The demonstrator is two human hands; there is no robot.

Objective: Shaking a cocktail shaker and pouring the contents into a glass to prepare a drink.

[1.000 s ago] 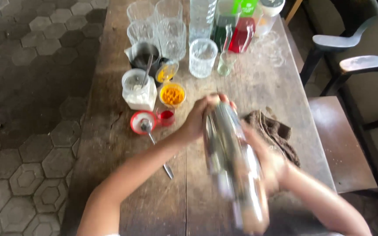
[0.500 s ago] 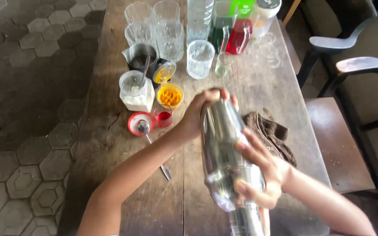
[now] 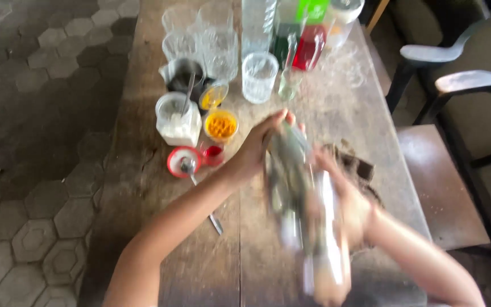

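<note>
Since half a second ago our metal shaker [image 3: 305, 216] has swung from a sharp, readable shape into a long blur, and its lower end now sits further toward the near edge of the bench [image 3: 143, 187]. Both of our hands are closed around it: the left hand [image 3: 259, 150] wraps the upper end, the right hand [image 3: 348, 199] clamps the lower body from the far side. The shaker is held above the bench, tilted, not touching the wood.

Taking the shaker as our landmark: just to its left lies a spoon [image 3: 200, 193] whose bowl rests in a red lid [image 3: 184, 162]. Beyond the lid stand a small dish of yellow powder [image 3: 221, 125] and a jar of white powder [image 3: 177, 120]. Beyond the shaker's top end is a clear tumbler [image 3: 258, 77], with more glasses and bottles [image 3: 302, 40] further back. A dark cloth [image 3: 356, 167] lies on the bench just to its right, partly behind our right hand.

What worries us is the grip. The shaker is smooth metal and is moving fast, so a loosening hand could send it into the glasses beyond. If the two halves are not seated tightly, the motion could part them and spill the contents; we cannot see the seam through the blur.
</note>
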